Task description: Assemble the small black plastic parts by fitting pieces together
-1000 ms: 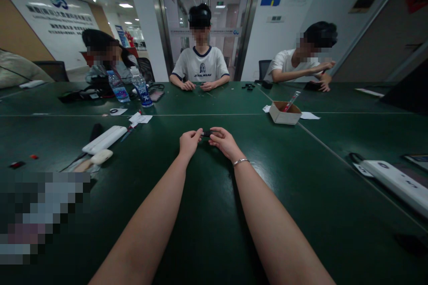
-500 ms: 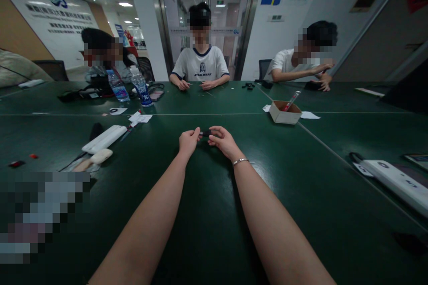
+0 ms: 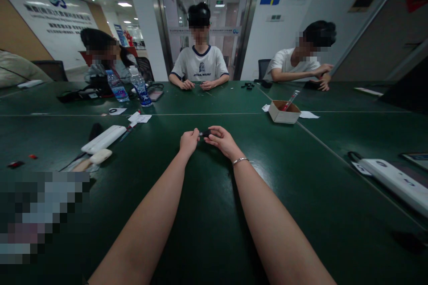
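Over the middle of the dark green table (image 3: 207, 213), my two hands meet around a small black stick-shaped piece with a silvery end (image 3: 205, 133). It resembles a USB stick, but it is too small to be sure. My left hand (image 3: 189, 143) is closed, pinching the silvery end between thumb and fingers. On the other side, my right hand (image 3: 223, 141) has its thumb and fingers curled around the black end. A silver bracelet (image 3: 240, 160) circles my right wrist. The fingers cover part of the piece.
A small open box (image 3: 284, 116) with a tube-like item stands ahead on the right. White power strips (image 3: 104, 139) lie at left and right. Two bottles (image 3: 142, 89) stand far left. Several people sit across the table, one person (image 3: 200, 62) straight ahead.
The fingers of my right hand have shifted slightly left along the black piece, closer to my left hand. Both forearms stay nearly where they were.
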A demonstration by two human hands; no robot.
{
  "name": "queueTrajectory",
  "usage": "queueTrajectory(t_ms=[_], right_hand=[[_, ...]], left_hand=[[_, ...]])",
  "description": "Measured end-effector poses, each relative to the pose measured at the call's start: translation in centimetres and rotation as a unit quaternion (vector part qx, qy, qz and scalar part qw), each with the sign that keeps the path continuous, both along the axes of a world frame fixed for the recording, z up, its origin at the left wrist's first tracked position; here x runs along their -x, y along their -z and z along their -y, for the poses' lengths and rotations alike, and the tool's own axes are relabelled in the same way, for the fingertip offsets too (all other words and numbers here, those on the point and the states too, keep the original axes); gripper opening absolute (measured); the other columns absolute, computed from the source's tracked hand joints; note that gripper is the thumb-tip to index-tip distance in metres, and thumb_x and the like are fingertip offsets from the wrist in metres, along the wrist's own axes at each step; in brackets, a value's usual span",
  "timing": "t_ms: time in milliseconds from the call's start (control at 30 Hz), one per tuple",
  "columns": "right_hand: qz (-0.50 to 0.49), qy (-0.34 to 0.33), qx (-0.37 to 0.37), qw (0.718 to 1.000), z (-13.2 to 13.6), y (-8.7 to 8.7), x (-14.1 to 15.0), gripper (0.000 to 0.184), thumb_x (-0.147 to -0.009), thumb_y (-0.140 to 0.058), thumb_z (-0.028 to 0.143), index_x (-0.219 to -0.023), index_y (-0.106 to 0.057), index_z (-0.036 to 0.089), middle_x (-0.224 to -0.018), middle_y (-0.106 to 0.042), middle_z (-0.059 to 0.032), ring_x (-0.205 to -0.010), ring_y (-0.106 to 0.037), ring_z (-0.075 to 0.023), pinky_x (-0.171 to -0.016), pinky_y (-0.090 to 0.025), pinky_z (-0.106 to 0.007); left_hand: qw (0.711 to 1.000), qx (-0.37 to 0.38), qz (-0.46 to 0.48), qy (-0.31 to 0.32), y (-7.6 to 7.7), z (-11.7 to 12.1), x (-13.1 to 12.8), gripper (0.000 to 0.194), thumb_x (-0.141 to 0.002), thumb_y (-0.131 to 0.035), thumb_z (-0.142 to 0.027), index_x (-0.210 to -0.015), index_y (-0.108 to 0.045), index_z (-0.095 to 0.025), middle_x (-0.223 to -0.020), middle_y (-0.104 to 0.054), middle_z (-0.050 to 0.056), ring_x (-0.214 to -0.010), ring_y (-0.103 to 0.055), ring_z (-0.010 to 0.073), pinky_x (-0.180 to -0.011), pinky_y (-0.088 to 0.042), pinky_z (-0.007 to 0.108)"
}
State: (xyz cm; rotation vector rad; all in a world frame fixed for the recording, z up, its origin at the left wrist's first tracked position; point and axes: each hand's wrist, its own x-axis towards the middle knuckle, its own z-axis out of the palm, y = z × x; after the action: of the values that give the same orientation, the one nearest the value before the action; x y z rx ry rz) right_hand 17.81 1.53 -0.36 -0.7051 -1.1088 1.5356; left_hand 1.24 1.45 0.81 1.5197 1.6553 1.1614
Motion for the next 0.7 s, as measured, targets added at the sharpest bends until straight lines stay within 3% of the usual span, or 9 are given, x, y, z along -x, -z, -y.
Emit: queueTrajectory(t_ms=[433, 700], right_hand=[[-0.008, -0.01, -0.007, 1.0, 0.49, -0.51, -0.02, 0.039, -0.067, -0.083, 0.017, -0.1, -0.063, 0.023, -0.096, -0.064, -0.0008, -0.086, -0.071, -0.0165, -0.091, -0.06, -0.038], [-0.01, -0.003, -0.02, 1.0, 0.55, -0.62, 0.1, 0.045, -0.06, -0.087, 0.024, -0.099, -0.063, 0.023, -0.096, -0.064, -0.0002, -0.085, -0.071, -0.018, -0.093, -0.059, -0.042]], left_hand=[[0.999, 0.016, -0.023, -0.016, -0.34, -0.12, -0.24, 0.048, -0.088, -0.039, -0.044, -0.049, -0.053, -0.021, -0.051, -0.057, 0.002, -0.051, -0.048, 0.0166, -0.056, -0.031, 0.029], [0.999, 0.049, 0.003, -0.011, -0.39, -0.64, -0.11, 0.045, -0.085, -0.04, -0.044, -0.048, -0.052, -0.022, -0.05, -0.055, 0.003, -0.049, -0.046, 0.0168, -0.053, -0.029, 0.03]])
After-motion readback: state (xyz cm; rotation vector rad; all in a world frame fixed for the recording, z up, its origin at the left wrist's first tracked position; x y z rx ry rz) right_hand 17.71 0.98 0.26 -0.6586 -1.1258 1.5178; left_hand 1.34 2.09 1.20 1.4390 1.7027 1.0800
